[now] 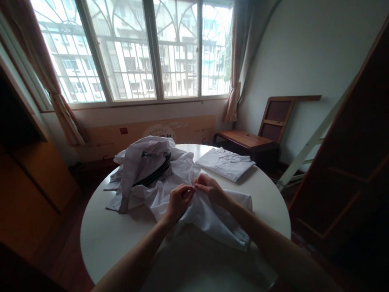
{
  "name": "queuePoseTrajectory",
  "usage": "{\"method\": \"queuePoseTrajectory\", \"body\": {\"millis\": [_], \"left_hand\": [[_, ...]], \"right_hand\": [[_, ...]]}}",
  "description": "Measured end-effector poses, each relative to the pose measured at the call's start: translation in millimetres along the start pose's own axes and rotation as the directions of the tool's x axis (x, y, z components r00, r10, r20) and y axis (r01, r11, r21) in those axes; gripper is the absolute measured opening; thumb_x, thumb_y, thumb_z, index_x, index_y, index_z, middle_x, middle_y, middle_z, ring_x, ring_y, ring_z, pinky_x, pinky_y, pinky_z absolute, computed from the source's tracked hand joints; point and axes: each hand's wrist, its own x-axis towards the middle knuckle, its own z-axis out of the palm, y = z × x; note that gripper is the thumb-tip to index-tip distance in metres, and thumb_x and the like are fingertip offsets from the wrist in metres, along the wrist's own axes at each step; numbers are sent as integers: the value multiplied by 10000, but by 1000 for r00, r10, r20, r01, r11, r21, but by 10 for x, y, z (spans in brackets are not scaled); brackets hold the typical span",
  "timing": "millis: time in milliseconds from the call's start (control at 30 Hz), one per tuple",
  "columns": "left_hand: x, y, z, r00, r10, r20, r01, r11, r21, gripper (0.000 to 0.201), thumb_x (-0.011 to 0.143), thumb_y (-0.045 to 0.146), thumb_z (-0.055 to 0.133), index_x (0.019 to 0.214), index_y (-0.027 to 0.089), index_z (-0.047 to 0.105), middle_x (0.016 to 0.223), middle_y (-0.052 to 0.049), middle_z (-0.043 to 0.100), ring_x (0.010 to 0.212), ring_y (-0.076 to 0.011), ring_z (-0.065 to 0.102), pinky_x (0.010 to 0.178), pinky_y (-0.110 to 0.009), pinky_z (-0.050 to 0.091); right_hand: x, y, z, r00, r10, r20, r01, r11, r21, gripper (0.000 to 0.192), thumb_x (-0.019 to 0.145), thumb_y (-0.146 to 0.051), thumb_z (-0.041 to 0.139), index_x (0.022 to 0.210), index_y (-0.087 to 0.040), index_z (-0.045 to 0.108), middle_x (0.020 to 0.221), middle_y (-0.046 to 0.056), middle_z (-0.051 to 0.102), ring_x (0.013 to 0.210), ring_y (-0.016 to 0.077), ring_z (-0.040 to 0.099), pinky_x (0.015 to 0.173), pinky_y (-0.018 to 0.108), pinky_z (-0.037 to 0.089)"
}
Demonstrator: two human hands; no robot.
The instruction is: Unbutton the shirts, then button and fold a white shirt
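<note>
A white shirt (206,217) lies loosely spread and wrinkled on the round white table (107,242). My left hand (179,201) pinches the shirt's fabric near its middle, fingers closed. Right beside it, my right hand (209,189) pinches the same spot, fingertips almost touching those of the left. What exactly sits between the fingertips, a button or just cloth, is too small to make out. To the left, a heap of white garments (130,167) with dark parts touches the shirt. Behind my right hand lies a folded white shirt (226,162).
Beyond the table, a long cardboard box (192,130) leans below the window (128,55). A low wooden stand (246,137) is at the back right, near a white folding frame (307,152). Dark wooden furniture (357,160) slants along the right side.
</note>
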Motion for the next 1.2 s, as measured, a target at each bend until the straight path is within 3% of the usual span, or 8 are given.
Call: {"method": "queuePoseTrajectory", "body": {"millis": [267, 567, 900, 1200], "left_hand": [[-42, 19, 52, 998, -20, -62, 24, 998, 54, 108, 721, 128, 541, 718, 127, 649, 629, -15, 583, 547, -89, 489, 525, -187, 377], [-76, 35, 93, 998, -4, -65, 14, 987, 158, 122, 747, 137, 521, 689, 138, 627, 644, -15, 566, 583, -97, 498, 561, -200, 383], [-87, 23, 81, 997, 58, -43, -48, 980, 194, 132, 767, 132, 502, 714, 148, 622, 658, -11, 543, 590, -94, 499, 560, -192, 379], [-92, 14, 86, 997, 71, -36, -62, 976, 207, 139, 778, 140, 496, 734, 157, 627, 662, -8, 542, 594, -95, 505, 563, -194, 385]], "right_hand": [[-23, 36, 56, 991, -71, -112, 57, 991, -123, 91, 691, -253, 526, 682, -166, 499, 623, -28, 492, 576, 105, 429, 551, 232, 333], [-71, -34, 108, 978, -96, -184, 41, 958, -284, 36, 683, -198, 503, 671, -165, 505, 595, -29, 499, 562, 105, 445, 549, 227, 337], [-11, 93, 107, 971, -9, -238, -12, 996, -86, 94, 636, -240, 517, 602, -166, 471, 567, -37, 460, 538, 97, 399, 514, 220, 319], [9, 138, 129, 961, 24, -276, -35, 999, -36, 92, 604, -229, 499, 580, -175, 429, 534, -52, 413, 515, 88, 367, 489, 208, 298]]}}
